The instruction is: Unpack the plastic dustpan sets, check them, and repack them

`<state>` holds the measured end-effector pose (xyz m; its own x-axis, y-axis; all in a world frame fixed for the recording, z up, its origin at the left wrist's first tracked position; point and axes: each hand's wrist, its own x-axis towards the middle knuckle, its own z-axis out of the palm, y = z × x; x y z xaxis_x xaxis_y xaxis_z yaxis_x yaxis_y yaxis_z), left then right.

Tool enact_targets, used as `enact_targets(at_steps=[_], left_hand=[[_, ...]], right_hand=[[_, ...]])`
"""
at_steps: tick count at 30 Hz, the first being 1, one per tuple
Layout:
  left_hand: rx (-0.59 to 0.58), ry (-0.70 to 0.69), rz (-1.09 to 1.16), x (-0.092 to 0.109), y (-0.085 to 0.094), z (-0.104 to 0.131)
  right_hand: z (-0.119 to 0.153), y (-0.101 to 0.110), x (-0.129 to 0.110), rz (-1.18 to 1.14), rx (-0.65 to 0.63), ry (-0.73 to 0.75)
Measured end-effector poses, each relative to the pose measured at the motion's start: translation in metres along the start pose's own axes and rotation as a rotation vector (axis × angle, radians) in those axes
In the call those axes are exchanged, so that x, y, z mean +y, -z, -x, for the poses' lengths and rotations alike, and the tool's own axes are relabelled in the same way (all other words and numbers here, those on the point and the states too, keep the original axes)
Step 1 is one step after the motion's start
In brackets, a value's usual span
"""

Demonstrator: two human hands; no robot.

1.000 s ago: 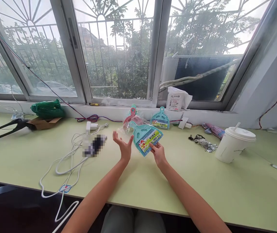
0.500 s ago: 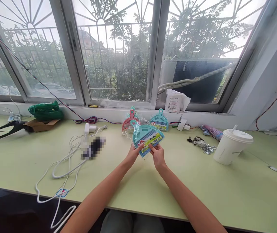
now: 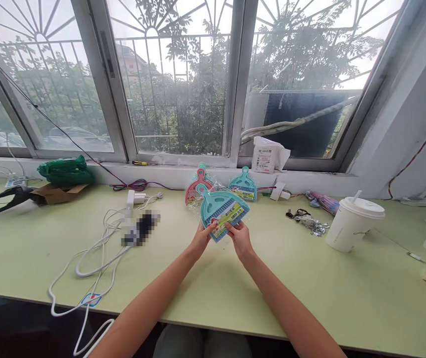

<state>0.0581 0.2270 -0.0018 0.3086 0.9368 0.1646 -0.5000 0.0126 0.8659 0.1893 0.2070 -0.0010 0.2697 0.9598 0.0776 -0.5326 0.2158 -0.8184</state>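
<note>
Between my two hands is a turquoise dustpan and brush set (image 3: 223, 211) in clear wrap, tilted with its handle toward the upper left. A yellow-green label and blue bristles show on its face. My left hand (image 3: 201, 239) grips its lower left edge, thumb on the front. My right hand (image 3: 241, 237) is closed on the bottom edge, its thumb and fingers by the label. Behind it, a pink dustpan set (image 3: 197, 189) leans at the wall with more sets stacked behind. Another turquoise dustpan set (image 3: 243, 185) stands to the right of those.
White cables (image 3: 103, 248) and a plug adapter (image 3: 135, 199) lie on the left of the green table (image 3: 291, 288). On the right are a lidded white cup (image 3: 353, 226), keys (image 3: 312, 223) and a folded umbrella-like bundle (image 3: 323, 201). A tissue pack (image 3: 267, 156) sits on the sill.
The held dustpan set has turned slightly and stays in both hands. The whole view has shifted a little, so things appear slightly further left.
</note>
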Motion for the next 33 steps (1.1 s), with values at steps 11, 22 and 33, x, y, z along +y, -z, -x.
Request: enact_targets(at_steps=[11, 22, 33], left_hand=[[-0.201, 0.165, -0.053, -0.006, -0.01, 0.011], [0.141, 0.089, -0.173, 0.006, 0.013, -0.006], [0.111, 0.236, -0.059, 0.032, 0.048, -0.011]], right_hand=[[0.0, 0.003, -0.008, -0.02, 0.073, 0.121], [-0.018, 0.016, -0.014, 0.331, -0.17, -0.184], [-0.018, 0.042, -0.043, 1.195, -0.364, 0.762]])
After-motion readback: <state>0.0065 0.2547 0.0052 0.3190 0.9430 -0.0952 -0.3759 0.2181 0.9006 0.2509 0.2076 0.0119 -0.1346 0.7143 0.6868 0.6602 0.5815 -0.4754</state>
